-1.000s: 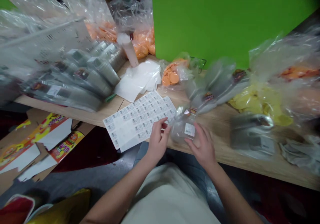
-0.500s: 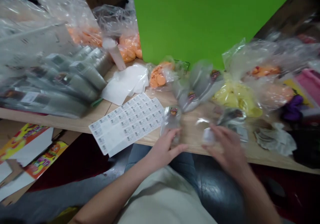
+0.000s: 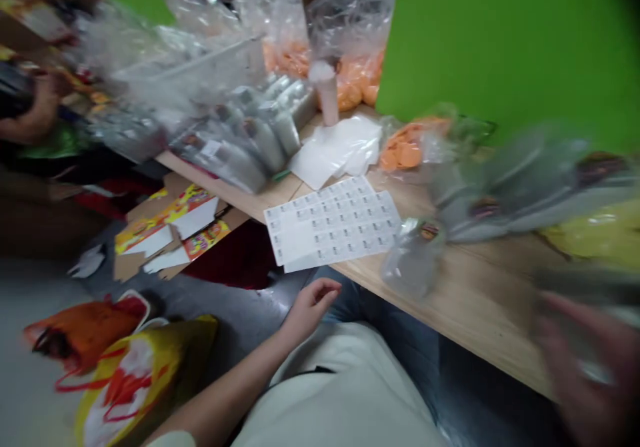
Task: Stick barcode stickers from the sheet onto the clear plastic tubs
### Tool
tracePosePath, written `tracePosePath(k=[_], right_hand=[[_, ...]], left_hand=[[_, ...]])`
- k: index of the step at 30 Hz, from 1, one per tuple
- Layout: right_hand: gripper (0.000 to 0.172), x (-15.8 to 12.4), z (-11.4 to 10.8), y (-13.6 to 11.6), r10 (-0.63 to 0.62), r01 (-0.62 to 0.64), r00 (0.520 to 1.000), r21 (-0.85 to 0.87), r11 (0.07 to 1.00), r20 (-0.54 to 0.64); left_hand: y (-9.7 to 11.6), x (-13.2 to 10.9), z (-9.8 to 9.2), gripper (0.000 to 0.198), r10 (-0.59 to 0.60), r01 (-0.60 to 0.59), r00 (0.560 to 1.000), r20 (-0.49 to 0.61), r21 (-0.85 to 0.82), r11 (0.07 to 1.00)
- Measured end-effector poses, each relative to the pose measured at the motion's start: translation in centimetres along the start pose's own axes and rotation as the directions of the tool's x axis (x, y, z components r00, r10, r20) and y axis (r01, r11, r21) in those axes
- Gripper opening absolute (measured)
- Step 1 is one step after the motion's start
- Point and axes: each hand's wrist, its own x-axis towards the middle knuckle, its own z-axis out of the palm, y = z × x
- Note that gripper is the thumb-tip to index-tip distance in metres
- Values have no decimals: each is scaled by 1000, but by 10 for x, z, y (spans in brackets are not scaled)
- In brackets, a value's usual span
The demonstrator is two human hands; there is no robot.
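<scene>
- Landmark: a white sheet of small printed barcode labels (image 3: 333, 224), lying flat on a light wooden table (image 3: 475, 294).
- The left hand (image 3: 310, 307) is half-open with loosely curled fingers, empty, just off the table edge, below and near the landmark sheet.
- The right hand (image 3: 585, 374) is heavily blurred, well right of the sheet at the frame's edge. Its fingers seem spread, but I cannot tell whether it grips anything.
- A blurred silver-grey package (image 3: 580, 287) sits just above that hand; contact is unclear.
- A clear plastic pouch (image 3: 414, 257) with a small round label lies just right of the sheet, touched by neither hand.
- Beyond the sheet lie loose white paper sheets (image 3: 335, 150), and a clear bag of orange discs (image 3: 406, 155) lies beyond its right end.
- Grey-and-clear bagged packs (image 3: 240, 147) are piled beyond its left end.
- Printed cardboard flats (image 3: 173, 227) lie on the floor, left of the sheet.
- Another person's hand (image 3: 37, 104) shows far left.
</scene>
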Motion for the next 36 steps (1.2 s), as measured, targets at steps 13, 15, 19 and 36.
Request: tracePosePath(k=[13,15,19,36], right_hand=[[29,-53,183,-99,-693,578,502,395,714,518],[31,-45,171,-104,-698,515,486,472,715,527],[28,-30,189,-141,-564,345,650,464,816,509],[33,16,232,-155,319,-550,832,609,571,453]], left_hand=[[-41,-5,-94,37,-362,241,932,22,-783,573],[-40,-2,-96,42,-330,227,944,13,-753,618],[-31,4,-89,39,-221,170,975,-10,-599,782],[18,66,-111,53,337,-38,822,-458,547,836]])
